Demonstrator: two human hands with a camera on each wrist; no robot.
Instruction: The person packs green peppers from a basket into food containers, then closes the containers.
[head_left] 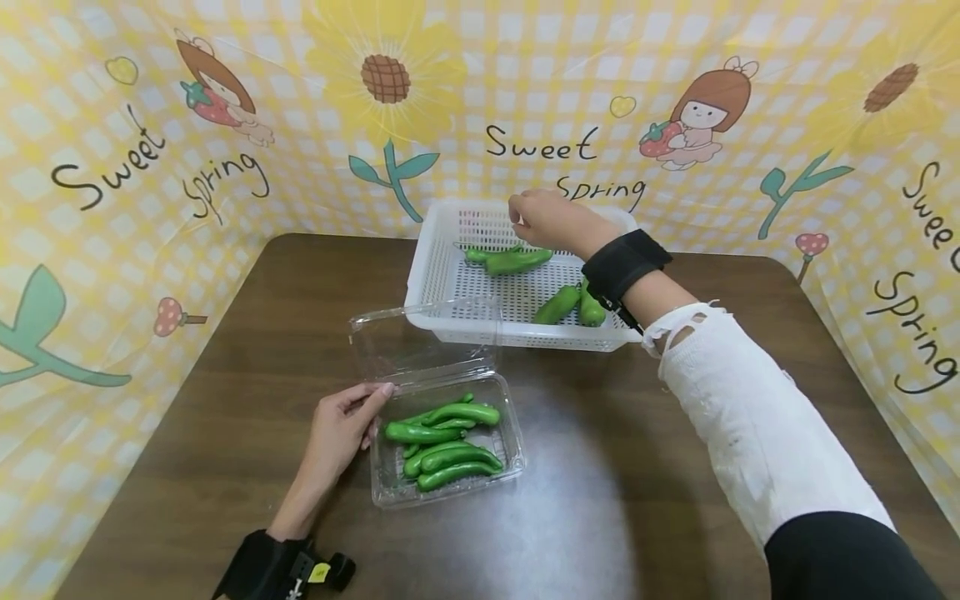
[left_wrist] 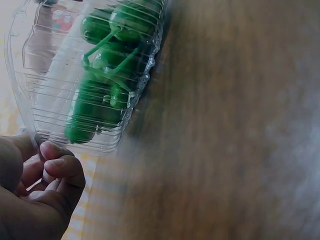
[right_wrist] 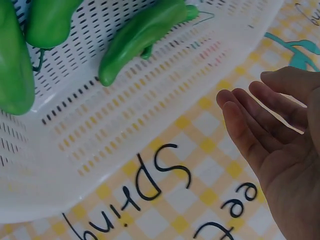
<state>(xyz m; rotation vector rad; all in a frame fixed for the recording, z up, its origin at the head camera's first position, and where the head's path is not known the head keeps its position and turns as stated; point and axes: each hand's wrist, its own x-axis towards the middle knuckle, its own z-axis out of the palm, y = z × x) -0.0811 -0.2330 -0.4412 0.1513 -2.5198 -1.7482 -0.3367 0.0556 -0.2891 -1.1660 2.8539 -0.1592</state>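
Green chili peppers in the white basket (probably light, slick, best gripped mid-body) lie near the right hand, its fingers empty and loosely curved, while the left hand pinches the clear clamshell.

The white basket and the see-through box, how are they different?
The white basket is made of white plastic, but the see-through box is clear. The white basket is bigger than the see-through box. The white basket has rows of little slots and shows no lid, while the see-through box has an open lid. Both hold green peppers.
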